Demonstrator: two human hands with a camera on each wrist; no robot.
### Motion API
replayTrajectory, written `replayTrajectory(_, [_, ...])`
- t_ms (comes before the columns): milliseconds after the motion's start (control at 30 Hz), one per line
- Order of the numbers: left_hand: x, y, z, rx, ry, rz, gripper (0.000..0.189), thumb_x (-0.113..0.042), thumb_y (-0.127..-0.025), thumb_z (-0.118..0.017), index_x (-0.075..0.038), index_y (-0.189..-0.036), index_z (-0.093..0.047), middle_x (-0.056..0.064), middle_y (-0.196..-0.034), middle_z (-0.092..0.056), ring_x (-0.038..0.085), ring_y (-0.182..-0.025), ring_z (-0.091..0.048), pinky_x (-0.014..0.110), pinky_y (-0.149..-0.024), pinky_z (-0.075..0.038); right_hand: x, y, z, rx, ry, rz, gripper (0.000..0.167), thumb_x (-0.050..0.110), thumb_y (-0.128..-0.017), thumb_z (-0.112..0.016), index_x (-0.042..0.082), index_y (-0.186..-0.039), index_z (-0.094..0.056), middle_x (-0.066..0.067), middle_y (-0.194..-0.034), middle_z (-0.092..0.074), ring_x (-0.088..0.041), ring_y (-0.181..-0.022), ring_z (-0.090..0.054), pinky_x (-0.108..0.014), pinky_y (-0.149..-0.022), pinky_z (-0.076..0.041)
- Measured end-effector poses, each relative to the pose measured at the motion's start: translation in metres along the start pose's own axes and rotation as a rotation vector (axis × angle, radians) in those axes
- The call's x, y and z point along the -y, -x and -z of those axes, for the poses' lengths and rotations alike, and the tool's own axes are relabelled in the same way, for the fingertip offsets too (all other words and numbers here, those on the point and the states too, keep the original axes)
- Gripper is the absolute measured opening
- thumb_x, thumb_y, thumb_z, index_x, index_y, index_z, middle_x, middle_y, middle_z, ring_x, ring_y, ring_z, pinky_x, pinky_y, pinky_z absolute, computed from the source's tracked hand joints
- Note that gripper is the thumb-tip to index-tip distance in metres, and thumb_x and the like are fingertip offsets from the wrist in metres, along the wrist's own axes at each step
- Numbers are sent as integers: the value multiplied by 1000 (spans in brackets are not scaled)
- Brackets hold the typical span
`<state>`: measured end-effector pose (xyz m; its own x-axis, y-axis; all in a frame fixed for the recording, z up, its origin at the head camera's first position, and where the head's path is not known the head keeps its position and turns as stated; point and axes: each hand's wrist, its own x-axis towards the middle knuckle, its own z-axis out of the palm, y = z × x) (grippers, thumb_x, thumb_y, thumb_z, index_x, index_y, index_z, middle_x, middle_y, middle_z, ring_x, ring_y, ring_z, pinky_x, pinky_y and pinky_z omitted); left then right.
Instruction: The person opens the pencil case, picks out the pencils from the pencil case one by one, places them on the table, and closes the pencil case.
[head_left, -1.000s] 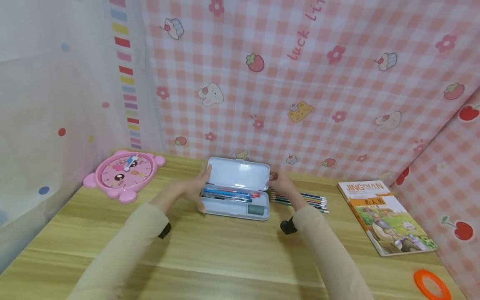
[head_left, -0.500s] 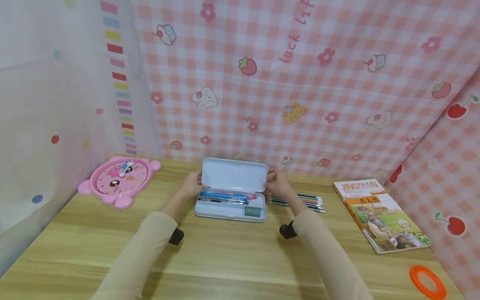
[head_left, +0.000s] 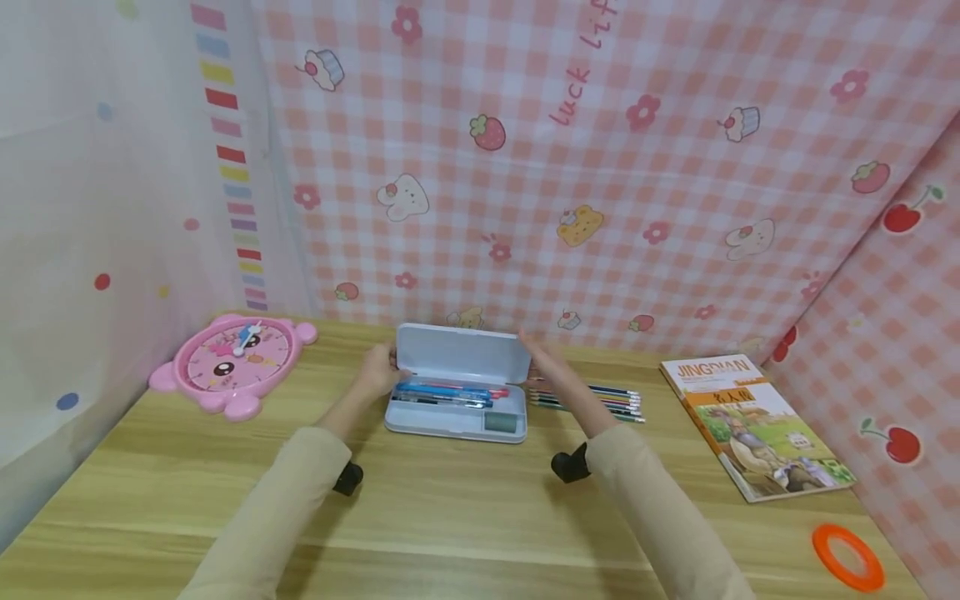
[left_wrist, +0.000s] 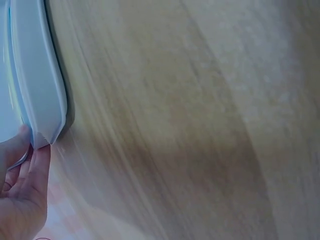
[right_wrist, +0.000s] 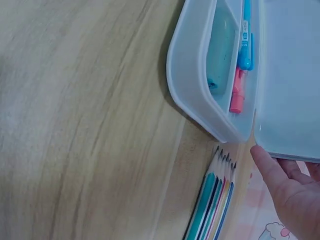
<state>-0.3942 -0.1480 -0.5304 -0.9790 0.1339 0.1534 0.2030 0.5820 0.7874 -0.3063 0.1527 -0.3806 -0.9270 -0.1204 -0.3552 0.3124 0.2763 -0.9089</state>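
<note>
A pale blue pencil case (head_left: 431,422) lies with its lid (head_left: 459,355) raised at the back of the table. Inside are several pens (head_left: 442,395), a pink-tipped one (right_wrist: 237,95) among them, and a green block (head_left: 500,422) in the front right compartment. My left hand (head_left: 375,372) pinches the case's left end near the hinge, thumb on the near side and fingers behind. At the other end, my right hand (head_left: 549,367) touches the lid's side edge with extended fingers, some of them hidden behind it. Several sharpened pencils (head_left: 607,400) lie beside the case, partly under the right forearm.
A pink animal-shaped clock (head_left: 236,362) lies at the back left. On the right are a book (head_left: 757,425) and an orange ring (head_left: 847,557). A checked cloth (head_left: 450,183) hangs right behind the case.
The left hand has gone from the case's left side back to the hinge end. The lid has tipped slightly forward. The right hand's fingers have straightened along the lid's edge.
</note>
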Motion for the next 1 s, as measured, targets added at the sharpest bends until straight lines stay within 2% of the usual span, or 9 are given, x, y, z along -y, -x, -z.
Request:
replayTrajectory(67, [-7, 1, 0, -22, -29, 5, 39, -14, -70, -78, 7, -96, -58, 15, -80, -65, 19, -70, -61, 26, -57, -51, 1, 2, 1, 5, -21, -26, 83, 59, -87, -41, 6, -146, -15, -26, -141, -35, -38, -127, -40, -44, -107, -35])
replayTrajectory(233, [-58, 21, 12, -43, -108, 93, 32, -12, -71, -77, 4, -94, -61, 19, -87, -68, 26, -80, -65, 34, -67, -54, 4, 8, 6, 45, -42, -39, 74, 49, -88, -42, 9, -145, -16, -26, -138, -33, -36, -122, -43, -43, -106, -37])
replayTrajectory(333, [-57, 23, 14, -47, -49, 34, 31, -20, -72, -78, 1, -90, -64, 14, -81, -69, 21, -73, -65, 30, -63, -54, 3, 10, 9, 87, -44, -62, 73, 48, -87, -42, 8, -143, -18, -25, -137, -33, -29, -114, -47, -40, -105, -38])
replayTrajectory(467, [-71, 39, 34, 139, 56, 13, 41, -43, -77, -69, -4, -86, -60, 2, -63, -54, 11, -55, -49, 26, -48, -43, 0, 12, 12, 152, -26, -105, 78, 49, -86, -41, -2, -141, -17, -26, -141, -31, -28, -120, -45, -39, -107, -36])
replayTrajectory(533, [-95, 54, 52, 298, 104, 89, 49, -52, -84, -57, -3, -82, -53, 2, -60, -42, 12, -53, -37, 28, -48, -37, -1, 14, 13, 177, -21, -106, 81, 49, -87, -40, -6, -141, -16, -27, -144, -29, -31, -128, -40, -40, -110, -33])
replayTrajectory(600, [-117, 66, 69, 437, 141, 152, 62, -55, -91, -40, 5, -96, -53, 13, -72, -53, 21, -64, -52, 33, -61, -49, -3, 16, 14, 188, -29, -92, 83, 47, -87, -41, -11, -140, -15, -29, -145, -26, -34, -133, -35, -42, -111, -29])
replayTrajectory(667, [-130, 75, 79, 526, 233, 189, 73, -53, -95, -27, 14, -115, -46, 31, -98, -57, 36, -92, -60, 41, -85, -51, -4, 17, 14, 191, -48, -68, 80, 44, -88, -43, -11, -140, -17, -29, -145, -26, -35, -133, -33, -43, -112, -28])
replayTrajectory(767, [-140, 83, 85, 588, 323, 228, 80, -53, -96, -18, 14, -139, -18, 37, -140, -27, 46, -131, -29, 51, -109, -27, -9, 19, 15, 196, -48, -26, 72, 40, -90, -42, -8, -140, -20, -28, -145, -28, -35, -134, -33, -43, -112, -26])
replayTrajectory(1000, [-138, 89, 86, 604, 381, 251, 81, -50, -95, -33, 13, -141, -9, 34, -144, -19, 44, -135, -22, 47, -111, -24, -23, 23, 14, 227, -26, 60, 67, 35, -92, -47, -6, -140, -25, -27, -145, -27, -34, -135, -30, -43, -111, -29])
